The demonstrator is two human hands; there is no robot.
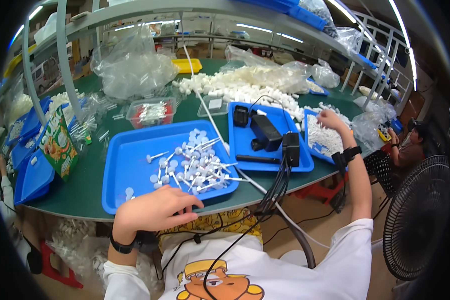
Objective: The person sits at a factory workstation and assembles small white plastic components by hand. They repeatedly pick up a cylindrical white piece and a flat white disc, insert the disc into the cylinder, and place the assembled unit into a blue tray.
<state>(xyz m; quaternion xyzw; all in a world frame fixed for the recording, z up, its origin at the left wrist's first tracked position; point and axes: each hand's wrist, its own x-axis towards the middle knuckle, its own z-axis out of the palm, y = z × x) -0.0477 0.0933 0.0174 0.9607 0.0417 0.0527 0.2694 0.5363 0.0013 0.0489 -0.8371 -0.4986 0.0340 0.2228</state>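
Note:
My left hand (157, 207) hovers at the front edge of a large blue tray (127, 152), its fingers loosely bent and apart, with nothing visible in them. In that tray lies a heap of small parts (197, 167) with white stems and translucent round discs. My right hand (331, 121) reaches to the far right, over a smaller blue tray full of short white pieces (322, 137). Its fingers are drawn together, and whatever is between them is too small to make out. Both wrists wear black bands.
A middle blue tray (307, 162) holds black devices and cables. Behind stand a clear box (151, 113) of parts, a pile of white cylinders (235, 90) and plastic bags (135, 70). A green snack packet (60, 145) stands left. A black fan (415, 220) and a seated person (410, 145) are right.

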